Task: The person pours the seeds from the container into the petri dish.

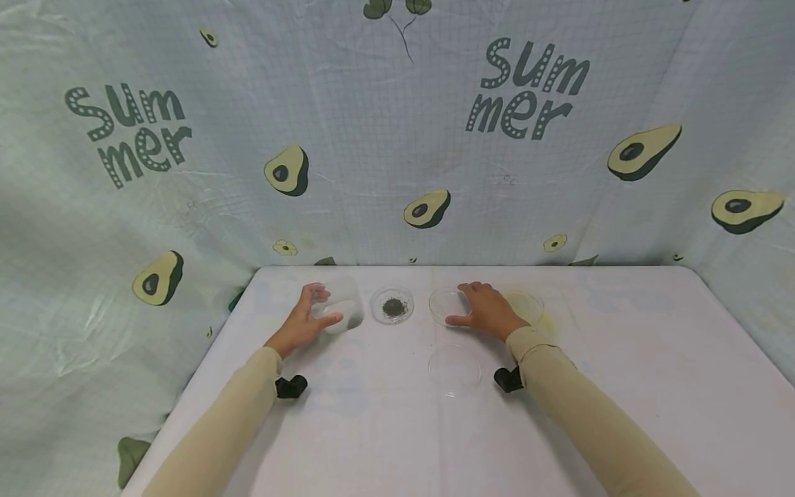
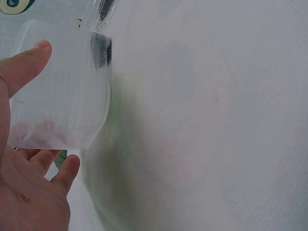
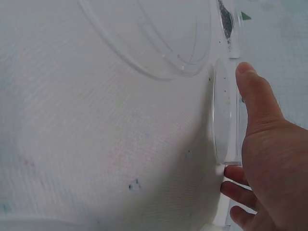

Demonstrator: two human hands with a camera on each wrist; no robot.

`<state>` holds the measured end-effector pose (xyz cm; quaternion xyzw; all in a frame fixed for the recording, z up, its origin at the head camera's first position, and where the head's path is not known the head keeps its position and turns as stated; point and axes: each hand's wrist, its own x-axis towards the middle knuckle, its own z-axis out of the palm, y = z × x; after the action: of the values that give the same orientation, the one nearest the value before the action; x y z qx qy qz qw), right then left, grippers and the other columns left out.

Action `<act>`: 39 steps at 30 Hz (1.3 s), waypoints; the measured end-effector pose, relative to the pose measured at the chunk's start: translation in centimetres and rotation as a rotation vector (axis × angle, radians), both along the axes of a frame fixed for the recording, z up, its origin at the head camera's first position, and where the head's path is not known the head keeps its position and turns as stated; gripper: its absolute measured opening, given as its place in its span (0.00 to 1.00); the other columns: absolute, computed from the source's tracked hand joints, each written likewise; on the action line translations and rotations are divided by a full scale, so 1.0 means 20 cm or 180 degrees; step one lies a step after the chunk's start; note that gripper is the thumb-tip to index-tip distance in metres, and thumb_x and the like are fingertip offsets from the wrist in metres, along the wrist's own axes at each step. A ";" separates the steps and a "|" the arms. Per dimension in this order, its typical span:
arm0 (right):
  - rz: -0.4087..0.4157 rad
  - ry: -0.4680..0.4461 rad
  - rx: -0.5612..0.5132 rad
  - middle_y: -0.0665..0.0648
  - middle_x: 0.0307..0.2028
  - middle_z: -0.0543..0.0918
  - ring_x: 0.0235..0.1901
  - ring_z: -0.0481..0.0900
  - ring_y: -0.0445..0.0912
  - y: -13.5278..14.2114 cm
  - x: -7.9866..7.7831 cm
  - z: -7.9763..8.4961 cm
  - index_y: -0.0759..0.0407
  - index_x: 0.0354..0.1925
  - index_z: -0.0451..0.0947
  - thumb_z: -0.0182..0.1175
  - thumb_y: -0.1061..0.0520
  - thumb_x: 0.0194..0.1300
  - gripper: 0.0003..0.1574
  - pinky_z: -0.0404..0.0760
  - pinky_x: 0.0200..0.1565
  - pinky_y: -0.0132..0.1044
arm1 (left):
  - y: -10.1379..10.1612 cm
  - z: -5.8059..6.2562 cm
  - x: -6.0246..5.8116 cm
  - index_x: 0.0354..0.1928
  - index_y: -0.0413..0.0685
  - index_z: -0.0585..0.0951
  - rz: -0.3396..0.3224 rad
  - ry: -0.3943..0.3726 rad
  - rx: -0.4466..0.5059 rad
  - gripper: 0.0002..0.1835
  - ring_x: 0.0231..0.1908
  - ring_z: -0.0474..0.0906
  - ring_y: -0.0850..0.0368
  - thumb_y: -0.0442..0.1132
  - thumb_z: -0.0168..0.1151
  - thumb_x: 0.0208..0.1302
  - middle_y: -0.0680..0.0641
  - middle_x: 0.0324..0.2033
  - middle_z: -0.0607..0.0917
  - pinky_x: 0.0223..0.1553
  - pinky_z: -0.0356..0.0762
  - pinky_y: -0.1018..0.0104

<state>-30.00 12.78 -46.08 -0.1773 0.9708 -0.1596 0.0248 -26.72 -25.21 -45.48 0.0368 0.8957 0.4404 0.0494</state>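
My left hand (image 1: 304,321) holds a translucent plastic container (image 2: 62,96), thumb on one side and fingers on the other. Some dark grainy material (image 2: 100,50) shows low inside it. Just right of that container, a clear petri dish (image 1: 375,314) on the table bears a small heap of dark grains (image 1: 394,307). My right hand (image 1: 487,310) spans another clear petri dish (image 3: 222,110) with thumb and fingers at its rim. Nothing dark heaps in this dish. Nearer to me lies a round clear lid or dish (image 1: 455,371), flat on the table.
Partly behind my right hand stands a further clear dish (image 1: 526,302) with a yellowish tint. All of it is on a white-covered table (image 1: 385,442). A printed cloth (image 1: 348,138) hangs along the table's back and sides.
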 end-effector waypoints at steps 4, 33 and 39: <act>0.0028 0.0048 0.0094 0.69 0.64 0.70 0.63 0.68 0.63 -0.01 -0.01 -0.01 0.64 0.68 0.63 0.65 0.32 0.56 0.54 0.67 0.66 0.56 | -0.01 0.01 0.00 0.71 0.50 0.47 -0.0047 -0.0051 0.0014 0.45 0.72 0.52 0.39 0.50 0.66 0.62 0.39 0.71 0.60 0.70 0.52 0.38; 0.0083 0.0118 0.0226 0.67 0.62 0.71 0.60 0.70 0.60 -0.02 0.00 0.01 0.64 0.67 0.63 0.64 0.31 0.56 0.54 0.72 0.62 0.54 | 0.10 0.17 -0.02 0.74 0.51 0.47 0.0189 0.0426 0.0184 0.59 0.74 0.51 0.49 0.53 0.76 0.48 0.46 0.70 0.63 0.70 0.58 0.47; 0.0053 0.0097 0.0207 0.68 0.62 0.71 0.60 0.70 0.60 -0.01 0.00 0.00 0.64 0.67 0.63 0.64 0.30 0.56 0.54 0.72 0.63 0.54 | 0.13 0.17 -0.03 0.73 0.52 0.49 0.0148 0.0478 0.0150 0.55 0.73 0.53 0.49 0.49 0.76 0.50 0.45 0.70 0.63 0.68 0.61 0.47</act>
<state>-30.01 12.63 -46.08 -0.1870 0.9742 -0.1251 0.0171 -27.26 -22.57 -42.09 0.0500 0.8868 0.4585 -0.0290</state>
